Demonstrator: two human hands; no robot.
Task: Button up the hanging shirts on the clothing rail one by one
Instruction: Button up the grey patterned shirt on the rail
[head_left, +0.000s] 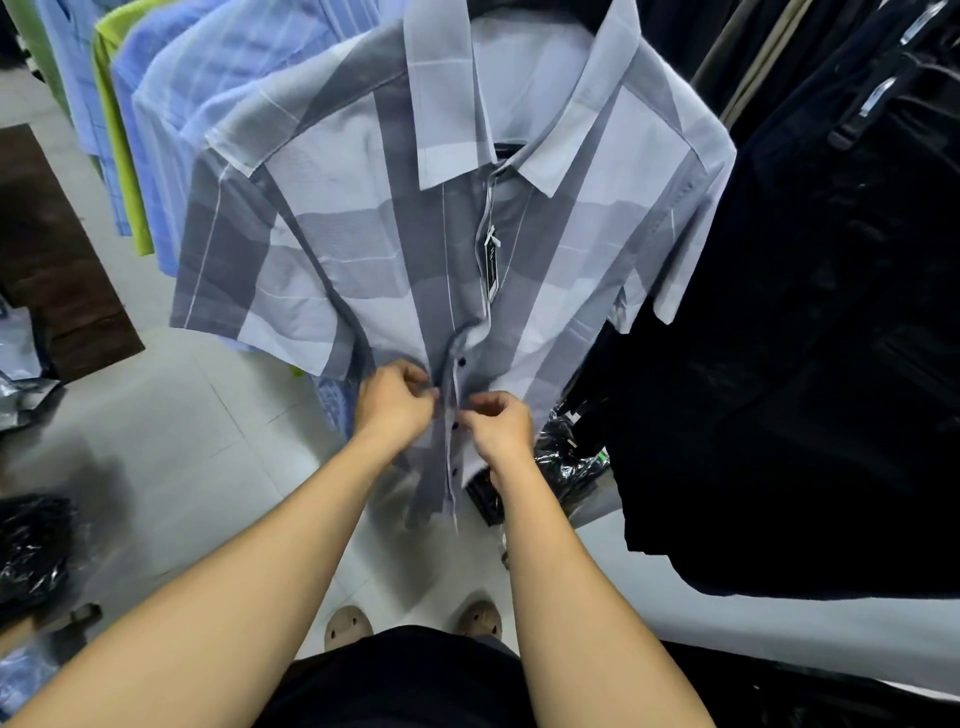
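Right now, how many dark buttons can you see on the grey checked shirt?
3 buttons on the placket of the grey checked shirt: one above the left hand, one beside the right hand, one lower by that wrist. More may be hidden under the fingers or higher up.

Hanging shirt (363, 249) between shirts (171, 104) left, garments (831, 338) right.

Hang tag (492, 270) print illegible

Head-worn view, forward and down (wide-angle), close to the grey shirt (332, 249)
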